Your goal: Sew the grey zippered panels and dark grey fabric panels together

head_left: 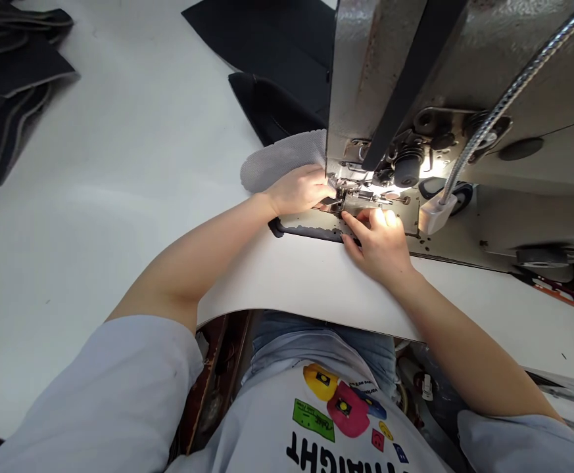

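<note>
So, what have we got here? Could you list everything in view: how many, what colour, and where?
Sewing machine: 1, grey, upper right
Strip: 1, black, slanting across the machine head
Lamp: 1, white head on a silver flexible neck, by the machine
Table: 1, white, across the scene
Mesh piece: 1, grey, just beyond the left hand
Black pieces: at least 2, top middle
Stacked pieces: several, uncountable, dark, top left
Handled tool: 1, orange and dark, far right
T-shirt: 1, pale with colourful print, bottom middle
Jeans: 1 pair, blue, below the table edge
Left hand: 1, bare, left of the needle area
Right hand: 1, bare, in front of it
</note>
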